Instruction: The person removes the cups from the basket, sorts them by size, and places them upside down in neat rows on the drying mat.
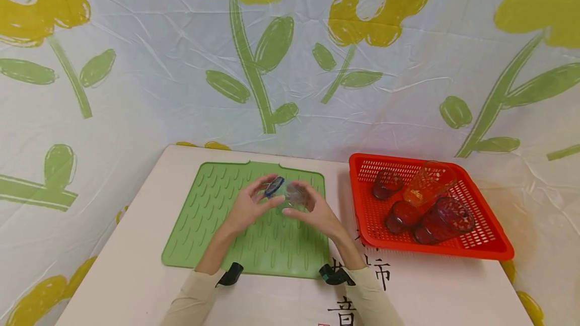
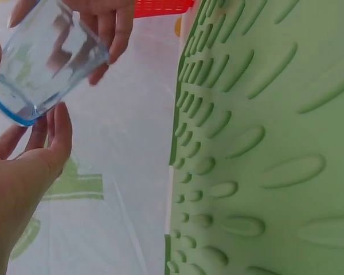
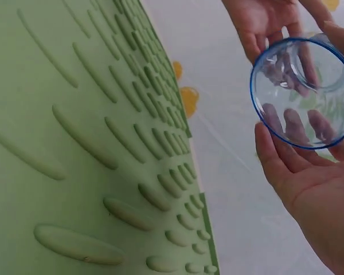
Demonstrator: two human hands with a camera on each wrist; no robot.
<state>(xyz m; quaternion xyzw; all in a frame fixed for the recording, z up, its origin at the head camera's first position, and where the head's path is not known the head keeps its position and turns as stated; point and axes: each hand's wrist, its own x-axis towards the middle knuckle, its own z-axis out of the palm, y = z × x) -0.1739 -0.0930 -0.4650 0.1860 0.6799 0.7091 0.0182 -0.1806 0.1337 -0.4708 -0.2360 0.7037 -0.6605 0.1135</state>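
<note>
A clear drinking glass [image 1: 293,194] with a blue edge is held tilted on its side between both hands, above the green ridged mat [image 1: 195,225]. My left hand [image 1: 246,208] grips the glass by one end, where a blue edge shows in the head view. Around the other end curl the fingers of my right hand [image 1: 320,211]. The left wrist view shows the see-through wall of the glass [image 2: 54,63]. In the right wrist view a round blue rim of the glass [image 3: 253,86] faces the camera, with fingers visible through it.
To the right stands a red perforated basket [image 1: 491,245]. Inside it are several glasses, among them a tall clear glass [image 1: 430,182] leaning by the far side and a small glass [image 1: 402,215]. A flowered cloth [image 1: 317,114] hangs behind the white table [image 1: 136,245].
</note>
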